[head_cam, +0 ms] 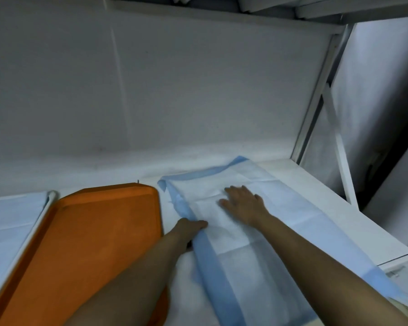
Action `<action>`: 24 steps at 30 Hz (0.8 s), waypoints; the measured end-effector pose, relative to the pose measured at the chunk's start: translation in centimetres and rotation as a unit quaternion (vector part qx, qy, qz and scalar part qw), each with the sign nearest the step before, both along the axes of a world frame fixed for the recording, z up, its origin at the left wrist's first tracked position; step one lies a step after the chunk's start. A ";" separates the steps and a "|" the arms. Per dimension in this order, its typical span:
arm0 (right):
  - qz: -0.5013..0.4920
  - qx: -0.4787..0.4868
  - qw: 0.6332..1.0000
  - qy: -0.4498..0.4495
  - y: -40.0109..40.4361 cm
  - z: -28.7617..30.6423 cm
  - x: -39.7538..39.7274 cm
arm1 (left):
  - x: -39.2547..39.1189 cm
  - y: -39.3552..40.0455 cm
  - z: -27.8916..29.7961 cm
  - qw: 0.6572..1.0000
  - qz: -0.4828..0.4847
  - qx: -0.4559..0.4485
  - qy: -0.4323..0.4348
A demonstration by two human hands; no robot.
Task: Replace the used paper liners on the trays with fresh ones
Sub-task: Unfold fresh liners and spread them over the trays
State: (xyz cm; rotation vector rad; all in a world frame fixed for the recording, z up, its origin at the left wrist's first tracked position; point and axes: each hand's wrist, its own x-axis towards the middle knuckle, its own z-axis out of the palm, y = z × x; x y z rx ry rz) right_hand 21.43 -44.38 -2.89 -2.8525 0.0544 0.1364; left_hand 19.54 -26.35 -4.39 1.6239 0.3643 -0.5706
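A bare orange tray [87,234] lies on the white surface at the left, with no liner in it. To its right lies a stack of white paper liners [257,255] with blue edges. My left hand [189,228] pinches the blue left edge of the top liner, fingers closed on it. My right hand [243,203] rests flat on the liners, palm down, fingers spread. Both forearms reach in from the bottom of the view.
A second tray with a white rim [41,212] and a pale liner [7,220] sits at the far left. A grey wall stands close behind. A shelf hangs overhead. A white metal frame post [316,100] and a ledge edge bound the right side.
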 end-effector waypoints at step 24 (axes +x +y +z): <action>-0.059 0.086 0.994 -0.022 7.8 -1.0 2.4 | 0.3 3.8 -0.4 0.997 -0.068 -0.041 0.025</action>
